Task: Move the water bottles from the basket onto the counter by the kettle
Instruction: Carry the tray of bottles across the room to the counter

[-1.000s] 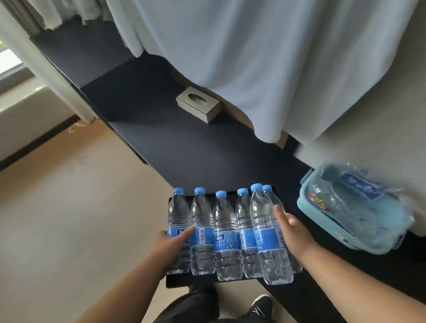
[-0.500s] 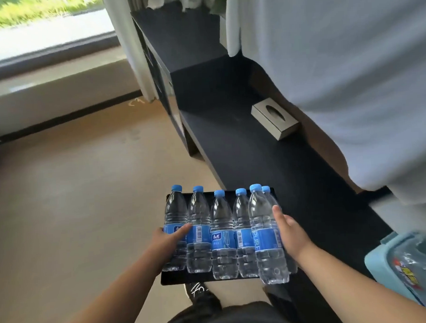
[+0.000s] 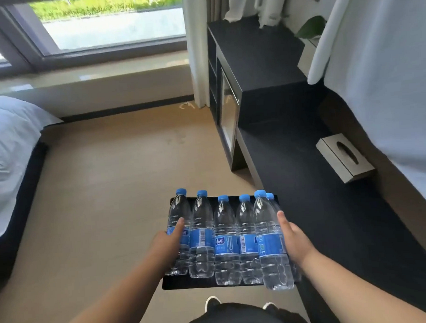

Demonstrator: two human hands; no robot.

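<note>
Several clear water bottles (image 3: 225, 236) with blue caps and labels stand in a row on a black tray (image 3: 212, 282), carried low in front of me above the floor. My left hand (image 3: 168, 244) grips the leftmost bottle, thumb laid up its front. My right hand (image 3: 292, 241) holds the right end of the row against the rightmost bottles, thumb pointing up, its fingers hidden behind them. The long black counter (image 3: 306, 186) runs along the right side, beside the tray. No kettle or basket is in view.
A metal tissue box (image 3: 346, 159) lies on the counter ahead. A taller black cabinet (image 3: 254, 62) with a glass door stands at its far end. White cloth (image 3: 386, 80) hangs over the right. A bed (image 3: 9, 150) is at left, tan floor between.
The view has swung left and forward along the counter; the light blue basket has left the frame. Both hands keep the same hold on the bottle row.
</note>
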